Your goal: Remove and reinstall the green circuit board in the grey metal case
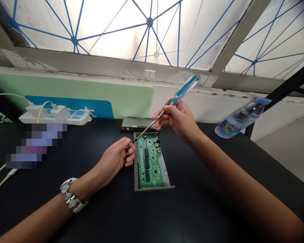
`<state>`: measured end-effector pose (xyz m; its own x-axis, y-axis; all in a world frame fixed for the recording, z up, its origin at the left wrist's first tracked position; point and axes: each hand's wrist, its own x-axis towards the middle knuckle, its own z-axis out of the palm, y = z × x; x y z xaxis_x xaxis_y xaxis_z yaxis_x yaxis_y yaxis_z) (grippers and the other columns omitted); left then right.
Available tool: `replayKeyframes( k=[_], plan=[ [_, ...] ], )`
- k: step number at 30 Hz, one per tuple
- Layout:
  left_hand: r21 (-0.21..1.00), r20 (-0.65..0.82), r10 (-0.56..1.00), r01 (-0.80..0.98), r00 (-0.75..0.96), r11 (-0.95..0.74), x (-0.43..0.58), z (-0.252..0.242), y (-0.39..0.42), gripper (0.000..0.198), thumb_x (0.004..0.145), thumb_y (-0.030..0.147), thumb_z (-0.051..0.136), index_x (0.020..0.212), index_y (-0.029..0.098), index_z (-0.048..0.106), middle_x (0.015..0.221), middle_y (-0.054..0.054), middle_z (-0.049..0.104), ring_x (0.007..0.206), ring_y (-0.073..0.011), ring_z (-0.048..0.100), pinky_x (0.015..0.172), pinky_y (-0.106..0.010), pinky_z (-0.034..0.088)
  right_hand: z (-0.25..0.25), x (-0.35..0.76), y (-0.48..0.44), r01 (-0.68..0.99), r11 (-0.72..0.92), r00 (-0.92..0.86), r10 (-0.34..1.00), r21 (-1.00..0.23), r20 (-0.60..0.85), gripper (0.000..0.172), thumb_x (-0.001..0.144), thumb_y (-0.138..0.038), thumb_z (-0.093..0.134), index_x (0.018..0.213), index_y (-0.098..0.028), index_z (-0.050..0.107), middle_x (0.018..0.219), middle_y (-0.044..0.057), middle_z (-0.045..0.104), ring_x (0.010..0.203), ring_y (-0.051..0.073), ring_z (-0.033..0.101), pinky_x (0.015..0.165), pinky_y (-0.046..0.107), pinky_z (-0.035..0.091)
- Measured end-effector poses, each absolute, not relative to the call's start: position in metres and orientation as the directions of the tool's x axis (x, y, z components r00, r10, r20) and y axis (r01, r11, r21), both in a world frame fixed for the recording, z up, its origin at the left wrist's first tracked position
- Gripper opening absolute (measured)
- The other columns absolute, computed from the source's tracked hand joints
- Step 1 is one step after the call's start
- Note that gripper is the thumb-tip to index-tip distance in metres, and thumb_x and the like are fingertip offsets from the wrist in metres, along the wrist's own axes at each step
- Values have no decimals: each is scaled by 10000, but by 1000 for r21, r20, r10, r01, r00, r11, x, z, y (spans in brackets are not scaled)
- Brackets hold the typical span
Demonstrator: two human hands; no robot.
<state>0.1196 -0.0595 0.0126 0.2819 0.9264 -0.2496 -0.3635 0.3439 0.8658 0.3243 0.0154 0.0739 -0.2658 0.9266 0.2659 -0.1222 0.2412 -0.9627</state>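
Observation:
In my right hand (179,118) is a screwdriver (184,90) with a clear and blue handle, gripped where the handle meets the metal shaft. The shaft slants down to the left, its dark tip close to the fingertips of my left hand (119,153). My left thumb and forefinger are pinched together; whatever is between them is too small to make out. Beneath the tip lies a green circuit board (154,165) in a shallow grey metal tray (136,175), close beside my left fingers. Behind it rests a flat metal cover (136,123), partly hidden by the right hand.
A white power strip (82,117) with plugged-in chargers stands at the back left, cables trailing leftward. At the back right a water bottle (239,119) leans at a tilt. A clear plastic cup (149,75) sits on the window ledge. The table (103,212) is black.

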Motion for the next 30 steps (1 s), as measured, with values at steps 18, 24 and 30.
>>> replayKeyframes(
  k=[18,24,30],
  plan=[
    [846,-315,907,-352,278,401,121,9,-60,265,1058,215,408,795,188,435,714,28,421,541,-91,347,465,-186,303,73,319,10,-156,242,-285,917,-958,278,210,851,-220,553,908,-267,355,737,5,755,569,184,709,545,326,586],
    [844,-312,911,-362,268,396,120,10,-61,266,1056,216,404,793,188,437,716,26,415,550,-98,351,470,-193,312,75,321,8,-159,233,-335,901,-959,274,192,859,-212,560,930,-261,389,761,0,756,605,182,711,561,327,588],
    [855,-267,930,-384,252,350,118,8,-59,269,1048,228,414,783,189,442,732,23,413,556,-101,354,475,-194,323,77,328,9,-192,169,-435,869,-967,238,168,878,-209,636,992,-231,514,865,41,790,702,178,723,647,341,616]
  ],
)
